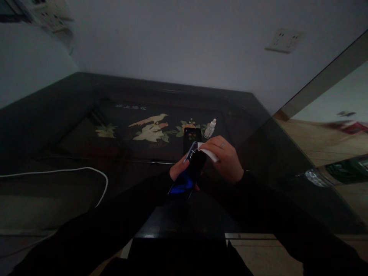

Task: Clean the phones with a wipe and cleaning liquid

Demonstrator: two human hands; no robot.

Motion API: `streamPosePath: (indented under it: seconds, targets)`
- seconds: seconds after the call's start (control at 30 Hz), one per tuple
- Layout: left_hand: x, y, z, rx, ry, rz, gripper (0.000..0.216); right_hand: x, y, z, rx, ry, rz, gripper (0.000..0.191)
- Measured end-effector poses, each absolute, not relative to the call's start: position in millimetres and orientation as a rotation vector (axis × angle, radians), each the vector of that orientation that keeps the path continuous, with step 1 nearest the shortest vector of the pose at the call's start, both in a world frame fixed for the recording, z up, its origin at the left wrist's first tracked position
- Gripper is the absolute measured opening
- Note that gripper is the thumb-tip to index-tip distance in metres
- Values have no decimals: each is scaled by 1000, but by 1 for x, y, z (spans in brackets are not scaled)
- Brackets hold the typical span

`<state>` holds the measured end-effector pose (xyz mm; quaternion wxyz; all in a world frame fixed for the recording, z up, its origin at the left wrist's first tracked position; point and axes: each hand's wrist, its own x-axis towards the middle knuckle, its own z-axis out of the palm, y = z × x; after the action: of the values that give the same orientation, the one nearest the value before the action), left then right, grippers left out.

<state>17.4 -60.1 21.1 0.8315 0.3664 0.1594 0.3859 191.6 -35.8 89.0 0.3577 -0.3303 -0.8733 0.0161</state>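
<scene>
My left hand (178,171) grips a dark smartphone (188,174) from below, its glossy face tilted up with a blue reflection. Over the phone's top end, my right hand (225,158) presses a small white wipe (209,153). A ring shows on one finger of that hand. Both sleeves are black. Just beyond the phone a second dark phone-like slab (192,135) lies flat on the table, and beside it stands a small white dropper bottle (210,128).
The dark table (71,126) carries an inlaid bird-and-flower picture (149,128). A white cable (86,172) loops across its left side. Wall sockets (283,40) sit on the pale wall behind. Tiled floor shows at right beyond the table edge.
</scene>
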Motion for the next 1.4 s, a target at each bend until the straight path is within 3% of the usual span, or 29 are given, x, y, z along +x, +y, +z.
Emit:
streamPosePath:
  seconds: [0.2, 0.63, 0.8, 0.97, 1.17, 1.4]
  targets:
    - [18, -69, 33, 742, 396, 935, 78, 176, -46, 96, -1080, -1918, 298, 12]
    - [14, -78, 17, 1233, 477, 1233, 80, 154, -66, 89, -1216, -1392, 788, 10]
    - [16, -78, 15, 1285, 487, 1233, 73, 152, -69, 101, -1033, -1616, 499, 10]
    - [13, -74, 12, 1333, 608, 1366, 62, 154, -70, 103, -761, -1998, 188, 23]
    - [14, -77, 13, 1182, 406, 1193, 77, 167, -56, 99, -915, -1908, 140, 18]
    - [11, -75, 10, 1379, 349, 1295, 72, 159, -66, 90, -1140, -1543, 789, 9]
